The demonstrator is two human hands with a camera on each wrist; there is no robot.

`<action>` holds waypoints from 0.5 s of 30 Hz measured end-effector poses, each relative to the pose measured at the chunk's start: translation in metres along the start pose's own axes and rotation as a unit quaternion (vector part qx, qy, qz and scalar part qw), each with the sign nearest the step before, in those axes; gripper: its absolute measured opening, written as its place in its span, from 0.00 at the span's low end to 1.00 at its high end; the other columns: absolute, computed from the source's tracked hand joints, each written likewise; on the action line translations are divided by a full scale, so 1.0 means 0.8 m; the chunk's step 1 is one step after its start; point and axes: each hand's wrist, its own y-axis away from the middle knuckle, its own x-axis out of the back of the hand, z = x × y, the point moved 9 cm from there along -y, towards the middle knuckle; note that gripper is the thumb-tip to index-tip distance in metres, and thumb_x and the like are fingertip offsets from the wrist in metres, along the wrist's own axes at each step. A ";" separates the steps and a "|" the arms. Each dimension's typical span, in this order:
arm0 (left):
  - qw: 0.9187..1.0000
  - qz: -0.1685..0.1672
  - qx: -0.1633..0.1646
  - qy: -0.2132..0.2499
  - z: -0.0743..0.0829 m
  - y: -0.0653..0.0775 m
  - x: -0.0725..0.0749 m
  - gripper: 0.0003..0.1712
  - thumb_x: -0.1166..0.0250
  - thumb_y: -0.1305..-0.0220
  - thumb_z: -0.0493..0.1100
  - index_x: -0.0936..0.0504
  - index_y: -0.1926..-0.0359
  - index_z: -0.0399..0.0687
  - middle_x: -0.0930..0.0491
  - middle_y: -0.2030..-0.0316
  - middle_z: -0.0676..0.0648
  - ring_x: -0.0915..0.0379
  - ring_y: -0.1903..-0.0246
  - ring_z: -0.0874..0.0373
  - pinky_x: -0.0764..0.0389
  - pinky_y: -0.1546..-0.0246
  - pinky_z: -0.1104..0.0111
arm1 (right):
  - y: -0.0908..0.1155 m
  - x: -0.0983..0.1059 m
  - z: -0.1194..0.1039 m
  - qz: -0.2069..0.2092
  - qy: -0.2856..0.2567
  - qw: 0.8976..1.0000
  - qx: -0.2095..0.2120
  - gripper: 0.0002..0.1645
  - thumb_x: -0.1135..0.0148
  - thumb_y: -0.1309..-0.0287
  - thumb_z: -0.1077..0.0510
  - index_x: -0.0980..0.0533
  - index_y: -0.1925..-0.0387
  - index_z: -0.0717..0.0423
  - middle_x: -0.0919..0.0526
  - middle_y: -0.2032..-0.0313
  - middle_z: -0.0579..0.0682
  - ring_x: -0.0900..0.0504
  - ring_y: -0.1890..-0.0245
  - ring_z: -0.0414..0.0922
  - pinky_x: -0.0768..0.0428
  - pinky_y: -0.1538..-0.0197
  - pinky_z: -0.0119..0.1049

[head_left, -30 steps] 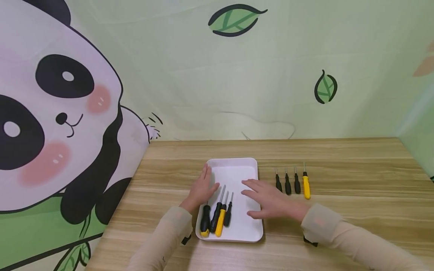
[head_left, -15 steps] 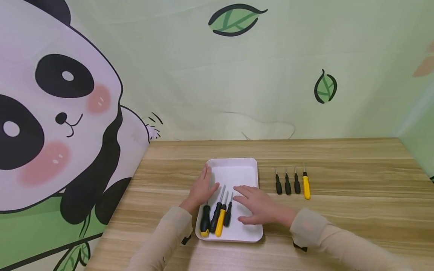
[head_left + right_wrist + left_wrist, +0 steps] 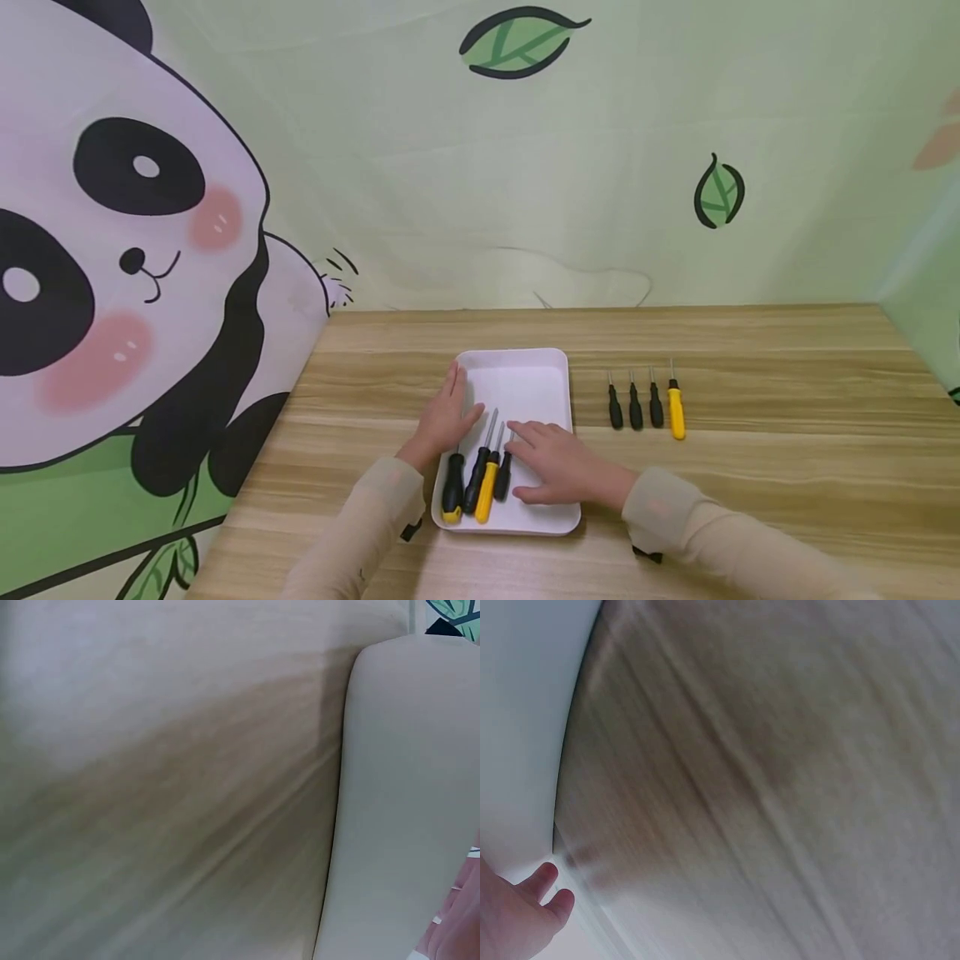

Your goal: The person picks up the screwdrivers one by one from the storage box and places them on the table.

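Note:
A white tray [image 3: 525, 379] lies on the wooden table with several screwdrivers in its near left part. Among them are a large black one with a yellow end [image 3: 453, 483], a black screwdriver [image 3: 476, 483], a yellow screwdriver [image 3: 487, 493] and a small black screwdriver [image 3: 502, 479]. My left hand [image 3: 441, 423] rests at the tray's left rim with its fingers extended; the left wrist view catches its fingertips [image 3: 544, 889] beside the tray wall. Over the tray's right side, my right hand [image 3: 558, 462] spreads its fingers, with the fingertips partly covering the small black screwdriver's shaft. Nothing is gripped.
To the right of the tray, a row lies on the table: a black screwdriver [image 3: 615, 408], two more black ones and a yellow-handled screwdriver [image 3: 677, 414]. A printed cloth wall [image 3: 600, 208] rises behind the table's far edge.
My right hand has moved left and slightly nearer, from the tray's right rim to beside the small black screwdriver. The left hand and the tray have stayed in place.

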 end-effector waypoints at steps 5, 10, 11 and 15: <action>1.000 -0.006 0.004 0.000 -0.001 0.000 0.000 0.43 0.51 0.38 0.57 0.59 0.32 0.41 0.65 0.31 0.44 0.45 0.38 0.46 0.39 0.41 0.57 | -0.006 -0.007 -0.002 -0.006 -0.003 1.000 -0.004 0.35 0.49 0.50 0.35 0.34 0.44 0.49 0.39 0.37 0.54 0.35 0.41 0.50 0.32 0.44 0.47; 1.000 -0.007 0.001 0.001 -0.001 0.000 0.000 0.43 0.51 0.38 0.57 0.59 0.32 0.40 0.65 0.31 0.43 0.45 0.38 0.45 0.38 0.41 0.56 | -0.010 -0.011 -0.005 -0.006 -0.004 1.000 -0.005 0.36 0.48 0.50 0.35 0.33 0.44 0.51 0.38 0.38 0.56 0.35 0.42 0.51 0.31 0.45 0.47; 1.000 -0.006 0.001 0.001 -0.001 0.000 0.000 0.43 0.51 0.38 0.57 0.59 0.32 0.40 0.64 0.31 0.43 0.45 0.38 0.45 0.38 0.41 0.56 | -0.010 -0.012 -0.006 -0.007 -0.003 1.000 -0.005 0.37 0.49 0.50 0.34 0.33 0.44 0.51 0.37 0.38 0.56 0.35 0.42 0.51 0.31 0.45 0.47; 1.000 -0.003 0.001 0.001 -0.002 0.000 -0.001 0.43 0.51 0.38 0.57 0.59 0.32 0.40 0.64 0.31 0.43 0.45 0.38 0.46 0.39 0.40 0.57 | -0.013 -0.015 -0.010 -0.015 0.009 1.000 -0.007 0.37 0.50 0.50 0.34 0.32 0.45 0.52 0.36 0.39 0.55 0.34 0.42 0.50 0.31 0.45 0.47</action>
